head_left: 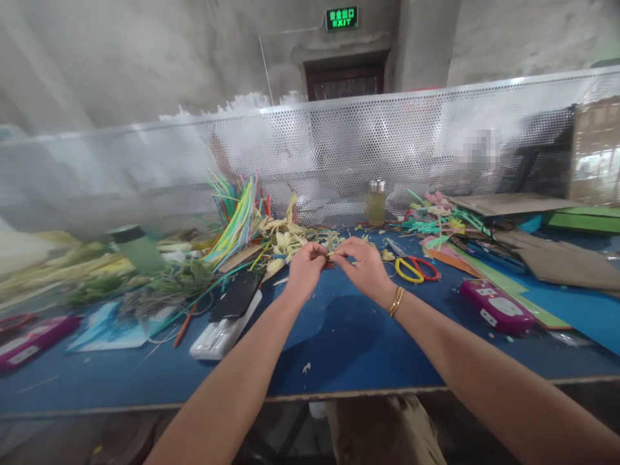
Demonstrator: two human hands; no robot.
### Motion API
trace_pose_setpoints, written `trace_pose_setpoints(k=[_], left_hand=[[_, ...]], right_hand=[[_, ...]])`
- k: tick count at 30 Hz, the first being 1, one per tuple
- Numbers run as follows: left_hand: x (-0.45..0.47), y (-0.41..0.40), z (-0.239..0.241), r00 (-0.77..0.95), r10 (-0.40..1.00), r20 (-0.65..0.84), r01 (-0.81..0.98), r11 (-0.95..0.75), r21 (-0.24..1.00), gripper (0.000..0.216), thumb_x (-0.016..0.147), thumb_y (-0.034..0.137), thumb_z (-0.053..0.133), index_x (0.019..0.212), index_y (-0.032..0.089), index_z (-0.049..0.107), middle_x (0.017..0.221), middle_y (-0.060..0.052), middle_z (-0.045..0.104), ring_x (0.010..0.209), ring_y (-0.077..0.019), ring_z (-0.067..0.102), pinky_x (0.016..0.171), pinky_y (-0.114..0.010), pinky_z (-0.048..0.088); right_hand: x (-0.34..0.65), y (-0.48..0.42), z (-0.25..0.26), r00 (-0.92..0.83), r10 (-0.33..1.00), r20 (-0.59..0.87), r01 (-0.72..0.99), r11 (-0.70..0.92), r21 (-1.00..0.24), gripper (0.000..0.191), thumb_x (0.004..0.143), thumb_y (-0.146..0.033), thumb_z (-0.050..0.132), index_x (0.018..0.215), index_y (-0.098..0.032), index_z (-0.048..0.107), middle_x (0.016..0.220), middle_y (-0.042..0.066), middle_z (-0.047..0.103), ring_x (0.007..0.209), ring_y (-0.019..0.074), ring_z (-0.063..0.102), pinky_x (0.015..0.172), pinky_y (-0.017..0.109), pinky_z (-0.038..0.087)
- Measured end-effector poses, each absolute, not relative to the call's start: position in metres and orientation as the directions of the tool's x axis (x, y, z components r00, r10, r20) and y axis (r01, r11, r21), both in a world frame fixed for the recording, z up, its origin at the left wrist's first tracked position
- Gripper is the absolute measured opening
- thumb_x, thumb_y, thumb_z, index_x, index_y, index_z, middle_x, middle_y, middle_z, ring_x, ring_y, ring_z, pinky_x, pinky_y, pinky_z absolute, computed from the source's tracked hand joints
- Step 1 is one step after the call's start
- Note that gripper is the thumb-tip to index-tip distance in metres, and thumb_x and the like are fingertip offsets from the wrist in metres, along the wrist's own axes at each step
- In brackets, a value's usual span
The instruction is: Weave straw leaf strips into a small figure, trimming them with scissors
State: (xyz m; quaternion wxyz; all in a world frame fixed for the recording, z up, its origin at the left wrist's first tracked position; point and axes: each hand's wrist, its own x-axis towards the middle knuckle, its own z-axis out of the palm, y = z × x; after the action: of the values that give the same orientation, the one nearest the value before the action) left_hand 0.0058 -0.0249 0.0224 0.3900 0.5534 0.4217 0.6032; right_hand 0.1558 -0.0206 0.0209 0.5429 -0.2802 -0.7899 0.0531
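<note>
My left hand [310,263] and my right hand [357,258] meet over the middle of the blue table, fingertips pinched close together. A small pale bit shows between them, too small to name, and the fingers hide most of it. Just beyond the left hand lies a heap of pale yellow-green, husk-like pieces [290,240]. Scissors with one yellow and one red handle [417,270] rest to the right of my right hand. A gold bracelet [396,301] circles my right wrist.
A black phone [237,294] lies on a white box [225,329] at left. Behind stand colourful pipe cleaners [238,216], a green bottle [138,250] and a glass bottle [376,203]. Right are a purple case [496,307] and cardboard [557,258]. A perforated metal screen [339,155] borders the back.
</note>
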Motion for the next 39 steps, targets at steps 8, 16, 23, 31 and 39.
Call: trace_pose_setpoints(k=[8, 16, 23, 31, 39], left_hand=[[0.002, -0.027, 0.027, 0.052, 0.955, 0.293, 0.162, -0.297, 0.941, 0.02, 0.071, 0.027, 0.065, 0.085, 0.018, 0.054, 0.067, 0.0, 0.066, 0.06, -0.0144, 0.065, 0.052, -0.021, 0.039], [0.002, -0.023, 0.021, 0.042, 0.915, 0.401, 0.173, -0.402, 0.899, 0.011, 0.072, 0.024, 0.063, 0.081, 0.018, 0.058, 0.064, 0.001, 0.065, 0.062, -0.0137, 0.064, 0.061, -0.023, 0.046], [0.001, -0.028, 0.026, 0.057, 0.871, 0.488, 0.31, -0.48, 0.821, 0.011, 0.072, 0.02, 0.06, 0.083, 0.019, 0.061, 0.07, -0.001, 0.067, 0.068, -0.0162, 0.066, 0.069, -0.028, 0.05], [-0.001, -0.029, 0.025, 0.092, 0.876, 0.473, 0.361, -0.472, 0.804, 0.013, 0.071, 0.019, 0.058, 0.083, 0.02, 0.061, 0.067, 0.001, 0.066, 0.066, -0.0154, 0.065, 0.067, -0.026, 0.049], [0.001, -0.032, 0.029, 0.097, 0.903, 0.418, 0.334, -0.425, 0.841, 0.012, 0.067, 0.018, 0.057, 0.079, 0.019, 0.06, 0.064, 0.001, 0.065, 0.061, -0.0153, 0.062, 0.062, -0.025, 0.047]], right_hand=[[0.159, -0.013, 0.016, -0.151, 0.525, 0.837, 0.382, 0.813, -0.441, 0.01, 0.086, -0.022, 0.056, 0.082, -0.02, 0.066, 0.083, 0.004, 0.065, 0.082, 0.0165, 0.058, 0.078, 0.03, 0.045], [0.157, -0.015, 0.016, -0.109, 0.587, 0.802, 0.465, 0.743, -0.481, 0.005, 0.077, -0.017, 0.055, 0.08, -0.02, 0.058, 0.075, 0.001, 0.062, 0.071, 0.0149, 0.057, 0.069, 0.027, 0.045], [0.161, -0.016, 0.019, -0.278, 0.574, 0.77, 0.574, 0.742, -0.346, 0.019, 0.08, -0.013, 0.055, 0.092, -0.021, 0.067, 0.089, 0.004, 0.07, 0.083, 0.018, 0.061, 0.077, 0.03, 0.044], [0.163, -0.018, 0.024, -0.399, 0.529, 0.749, 0.664, 0.73, -0.161, 0.016, 0.09, -0.02, 0.049, 0.089, -0.019, 0.065, 0.084, 0.005, 0.065, 0.082, 0.0173, 0.056, 0.072, 0.029, 0.039], [0.163, -0.019, 0.027, -0.469, 0.563, 0.68, 0.682, 0.72, -0.126, 0.015, 0.091, -0.017, 0.043, 0.086, -0.019, 0.057, 0.083, 0.006, 0.059, 0.076, 0.0166, 0.051, 0.066, 0.027, 0.034]])
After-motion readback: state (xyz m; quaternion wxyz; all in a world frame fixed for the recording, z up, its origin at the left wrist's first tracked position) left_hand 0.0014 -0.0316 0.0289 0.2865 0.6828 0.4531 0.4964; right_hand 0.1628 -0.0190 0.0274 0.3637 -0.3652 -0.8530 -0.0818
